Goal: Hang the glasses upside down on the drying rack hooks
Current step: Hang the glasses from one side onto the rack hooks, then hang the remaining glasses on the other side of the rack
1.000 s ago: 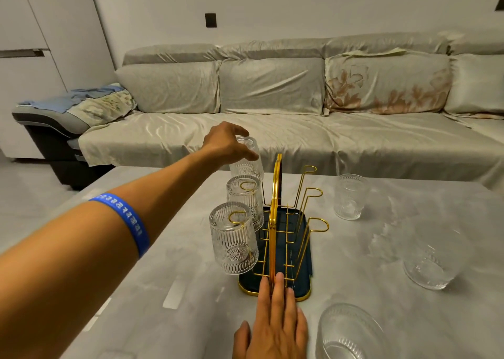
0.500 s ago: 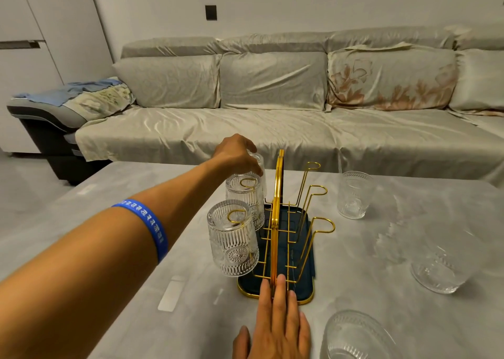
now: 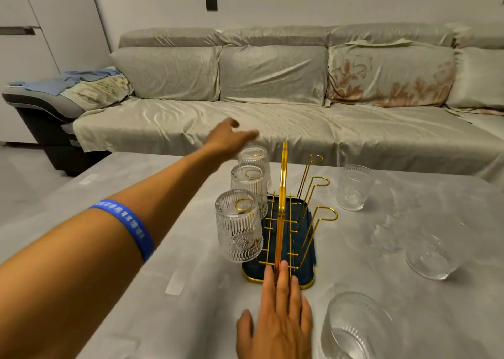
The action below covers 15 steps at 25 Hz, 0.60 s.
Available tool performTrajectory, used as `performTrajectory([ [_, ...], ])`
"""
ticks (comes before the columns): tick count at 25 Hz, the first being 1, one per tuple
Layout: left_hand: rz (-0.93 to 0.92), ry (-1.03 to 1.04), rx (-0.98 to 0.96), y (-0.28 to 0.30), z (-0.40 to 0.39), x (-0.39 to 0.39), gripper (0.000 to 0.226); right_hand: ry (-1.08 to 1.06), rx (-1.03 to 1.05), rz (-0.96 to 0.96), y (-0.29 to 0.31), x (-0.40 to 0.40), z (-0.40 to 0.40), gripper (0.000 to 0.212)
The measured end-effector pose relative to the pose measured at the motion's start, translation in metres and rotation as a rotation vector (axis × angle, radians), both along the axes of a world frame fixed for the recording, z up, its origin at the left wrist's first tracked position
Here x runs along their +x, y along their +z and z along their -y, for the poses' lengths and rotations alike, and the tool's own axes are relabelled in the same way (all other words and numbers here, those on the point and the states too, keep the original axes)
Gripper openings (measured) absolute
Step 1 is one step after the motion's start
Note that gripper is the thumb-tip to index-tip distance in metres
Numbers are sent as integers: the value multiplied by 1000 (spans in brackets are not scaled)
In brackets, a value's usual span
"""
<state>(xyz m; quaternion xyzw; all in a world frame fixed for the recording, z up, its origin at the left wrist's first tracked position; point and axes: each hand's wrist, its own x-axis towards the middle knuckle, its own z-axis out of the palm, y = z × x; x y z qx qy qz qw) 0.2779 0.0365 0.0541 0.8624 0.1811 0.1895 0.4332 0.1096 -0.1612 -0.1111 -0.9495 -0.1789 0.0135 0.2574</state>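
Note:
A gold wire drying rack (image 3: pixel 282 195) on a dark blue tray stands mid-table. Three ribbed glasses hang upside down on its left hooks: near (image 3: pixel 238 226), middle (image 3: pixel 249 187), far (image 3: pixel 253 158). The three right hooks (image 3: pixel 323 214) are bare. My left hand (image 3: pixel 231 137) hovers open above and just left of the far glass, touching nothing. My right hand (image 3: pixel 278 317) lies flat on the table, its fingertips against the tray's near edge. Three loose glasses rest on the table: upright at back right (image 3: pixel 353 187), at right (image 3: pixel 432 252), and at front (image 3: pixel 354 328).
The grey marble-look table (image 3: pixel 163 249) carries everything. A long grey sofa (image 3: pixel 272 99) runs behind its far edge, with a floral cushion at right. A blue wristband circles my left forearm. White cabinets stand at far left.
My left hand lowered the far glass onto its hook, let go, and lifted up and away with the fingers spread. My right hand stayed at the tray.

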Motion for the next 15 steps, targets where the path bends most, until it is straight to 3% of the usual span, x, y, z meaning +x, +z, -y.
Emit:
performTrajectory([
  [3, 136, 175, 9, -9, -16, -61, 47, -33, -10, 80, -9, -7, 2, 85],
  [7, 106, 244, -1, -86, -1, -160, 33, -16, -71, 93, -8, -19, 11, 76],
  [9, 2, 142, 73, -121, 12, -187, 33, 43, -148, 78, -8, -32, 19, 68],
  [12, -87, -140, 231, -152, 39, -200, 51, 154, -130, 3, -8, -49, 43, 61],
  [15, -239, -278, 536, -183, 58, -206, 66, 176, 247, -139, -1, -73, 76, 36],
])
